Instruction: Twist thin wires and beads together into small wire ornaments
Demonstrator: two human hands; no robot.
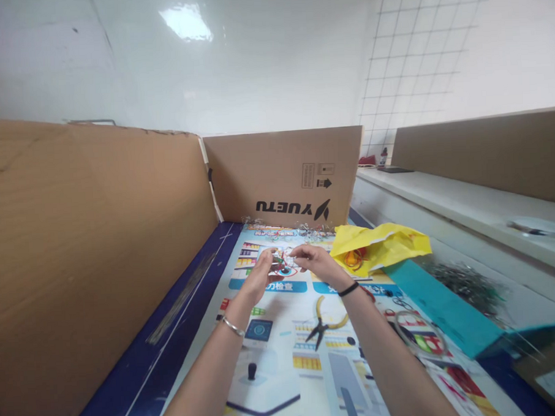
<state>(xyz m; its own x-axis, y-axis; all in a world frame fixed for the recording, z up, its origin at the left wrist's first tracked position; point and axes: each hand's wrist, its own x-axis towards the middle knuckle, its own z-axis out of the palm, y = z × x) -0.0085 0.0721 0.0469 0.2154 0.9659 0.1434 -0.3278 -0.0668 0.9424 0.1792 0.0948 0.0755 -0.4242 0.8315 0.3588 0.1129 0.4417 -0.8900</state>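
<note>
My left hand (262,271) is over the printed sheet, its fingers curled around a small bundle of thin wires or strands (280,263) with red and green bits. The bundle is too small and blurred to name exactly. From the other side, my right hand (315,259) pinches at it with thumb and forefinger. Whatever lies between those fingertips is hard to see. Below the hands, yellow-handled pliers (323,326) rest with their handles spread, near my right forearm.
A yellow plastic bag (394,247) with orange items lies right of my hands. Beyond it, a teal box (442,302) borders a pile of wire scraps (467,288). A wire coil (418,335) lies by my right forearm. Cardboard panels (276,171) stand behind and left.
</note>
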